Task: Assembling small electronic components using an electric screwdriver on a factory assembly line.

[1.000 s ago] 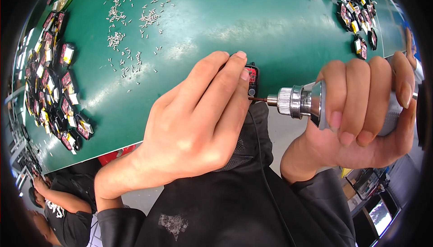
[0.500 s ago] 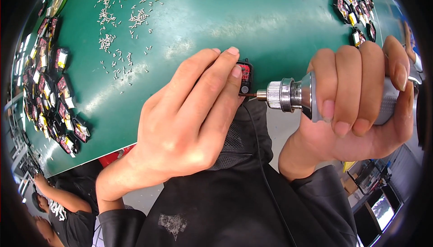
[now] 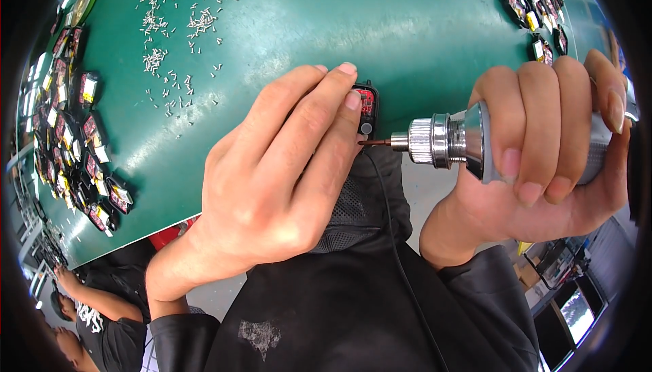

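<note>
My left hand [image 3: 272, 161] is closed around a small black casing with a red circuit board [image 3: 367, 102] inside, at the near edge of the table. Its fingers cover most of the casing; a round silvery part shows at the casing's lower end. In my right hand [image 3: 543, 141] is a grey electric screwdriver [image 3: 435, 141] with a ribbed metal collar, held sideways with the fingers wrapped over its body. The thin bit points left, its tip beside the casing's lower end and my left fingertips. Whether the tip touches a screw cannot be made out.
Many small loose screws [image 3: 155, 60] lie scattered on the green table [image 3: 285, 19]. Similar open casings [image 3: 88, 134] are heaped along the left side, with more casings [image 3: 530, 5] at the far right. A black cable [image 3: 394, 236] hangs before me. Another person [image 3: 102, 311] is at the lower left.
The screwdriver has drawn back slightly to the right, and more of its bit shows. My left hand and the casing sit a little further left, still together.
</note>
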The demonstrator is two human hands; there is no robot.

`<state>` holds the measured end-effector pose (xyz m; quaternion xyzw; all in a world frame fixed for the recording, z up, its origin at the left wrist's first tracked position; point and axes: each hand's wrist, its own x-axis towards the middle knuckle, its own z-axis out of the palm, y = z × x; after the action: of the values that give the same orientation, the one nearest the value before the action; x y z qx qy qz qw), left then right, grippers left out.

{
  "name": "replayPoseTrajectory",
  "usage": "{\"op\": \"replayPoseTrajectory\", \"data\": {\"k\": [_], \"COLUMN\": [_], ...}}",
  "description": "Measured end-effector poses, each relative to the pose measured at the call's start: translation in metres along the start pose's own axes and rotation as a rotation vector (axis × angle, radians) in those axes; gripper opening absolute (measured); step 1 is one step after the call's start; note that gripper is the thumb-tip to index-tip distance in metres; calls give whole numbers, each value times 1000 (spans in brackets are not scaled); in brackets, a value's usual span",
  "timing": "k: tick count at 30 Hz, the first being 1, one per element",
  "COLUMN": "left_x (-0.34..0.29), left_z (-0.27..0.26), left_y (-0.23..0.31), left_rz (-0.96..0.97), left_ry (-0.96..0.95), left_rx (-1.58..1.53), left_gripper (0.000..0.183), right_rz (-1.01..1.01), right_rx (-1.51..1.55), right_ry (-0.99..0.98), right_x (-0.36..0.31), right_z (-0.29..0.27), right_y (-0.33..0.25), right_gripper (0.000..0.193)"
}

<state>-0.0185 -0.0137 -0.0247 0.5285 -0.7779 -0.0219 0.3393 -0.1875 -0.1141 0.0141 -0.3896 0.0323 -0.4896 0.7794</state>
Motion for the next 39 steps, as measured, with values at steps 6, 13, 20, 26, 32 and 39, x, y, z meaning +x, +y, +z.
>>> {"op": "replayPoseTrajectory", "data": {"k": [6, 13, 20, 26, 32, 39], "left_x": [0, 0, 3, 6, 16, 13], "left_z": [0, -1, -6, -10, -16, -10], "left_y": [-1, -1, 3, 3, 8, 3], "left_rz": [13, 6, -26, -49, -120, 54], "left_ry": [0, -8, -52, -112, -118, -64], "left_rx": [12, 6, -10, -10, -30, 95], "left_gripper": [37, 37, 38, 39, 33, 31], "right_rz": [17, 23, 22, -34, -69, 166], "right_rx": [-28, -18, -41, 8, 46, 113], "right_ry": [9, -12, -21, 65, 197, 372], "right_x": [-1, 0, 1, 0, -16, -61], "right_z": [0, -3, -4, 0, 6, 28], "right_y": [2, 1, 0, -3, -6, 50], "right_gripper": [18, 19, 20, 18, 12, 12]}}
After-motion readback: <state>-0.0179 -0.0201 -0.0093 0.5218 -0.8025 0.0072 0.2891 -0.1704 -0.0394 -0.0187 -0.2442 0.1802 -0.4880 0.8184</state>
